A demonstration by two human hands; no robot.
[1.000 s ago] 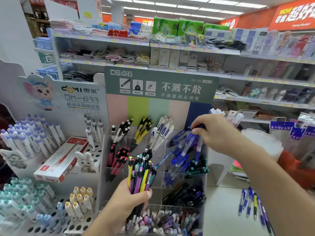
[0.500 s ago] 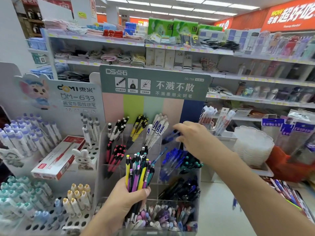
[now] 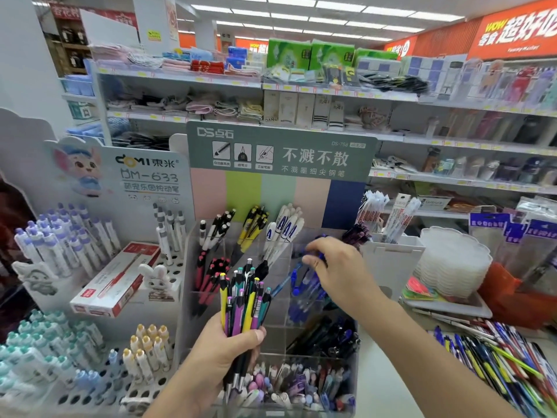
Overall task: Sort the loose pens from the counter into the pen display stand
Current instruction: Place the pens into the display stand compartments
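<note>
left hand [image 3: 223, 354] clenched on a mixed-colour pen bunch [image 3: 242, 300], right hand [image 3: 337, 267] pinching blue pens [image 3: 310, 285] in the clear acrylic stand [image 3: 325, 384]'s far-right slot

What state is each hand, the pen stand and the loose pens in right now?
Left hand: grips a bundle of multicoloured pens, upright.
Right hand: over the blue pens; grip unclear.
Clear pen display stand: compartments partly filled.
Loose pens: scattered on the counter, unsorted.

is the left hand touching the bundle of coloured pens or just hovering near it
Touching. The head view shows the left hand with fingers and thumb curled around the lower barrels of the bundle of coloured pens, gripping it upright.
</note>
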